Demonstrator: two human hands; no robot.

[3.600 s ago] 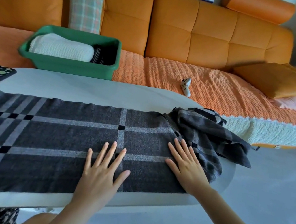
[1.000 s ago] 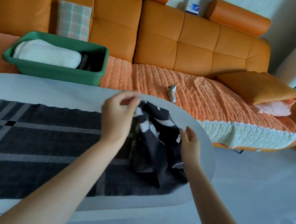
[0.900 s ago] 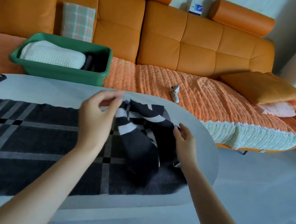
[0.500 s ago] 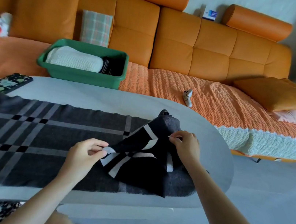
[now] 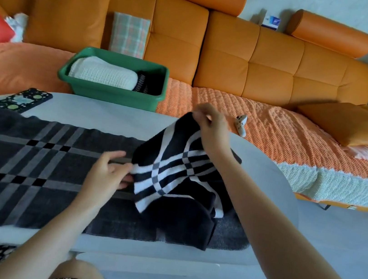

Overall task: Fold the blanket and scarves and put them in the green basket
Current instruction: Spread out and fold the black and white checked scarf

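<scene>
A long dark grey plaid scarf (image 5: 31,164) lies spread along the white table (image 5: 100,115). Its right end (image 5: 175,162) is turned back, showing a black side with white stripes. My right hand (image 5: 213,129) pinches the far corner of that end and holds it up above the table. My left hand (image 5: 106,175) pinches the near corner, low over the flat part. The green basket (image 5: 113,93) stands on the sofa behind the table. In it are a folded white knitted blanket (image 5: 103,76) and a dark folded scarf (image 5: 149,81).
An orange sofa (image 5: 249,60) with an orange knitted cover runs behind the table. A small white game controller (image 5: 240,124) lies on the cover. A dark patterned phone case (image 5: 24,100) sits at the table's far left. Cushions (image 5: 350,123) lie at the right end.
The crumpled right end of the scarf has been picked up at two corners and spread out. My right hand has risen toward the far edge and my left hand has drawn the near corner leftward.
</scene>
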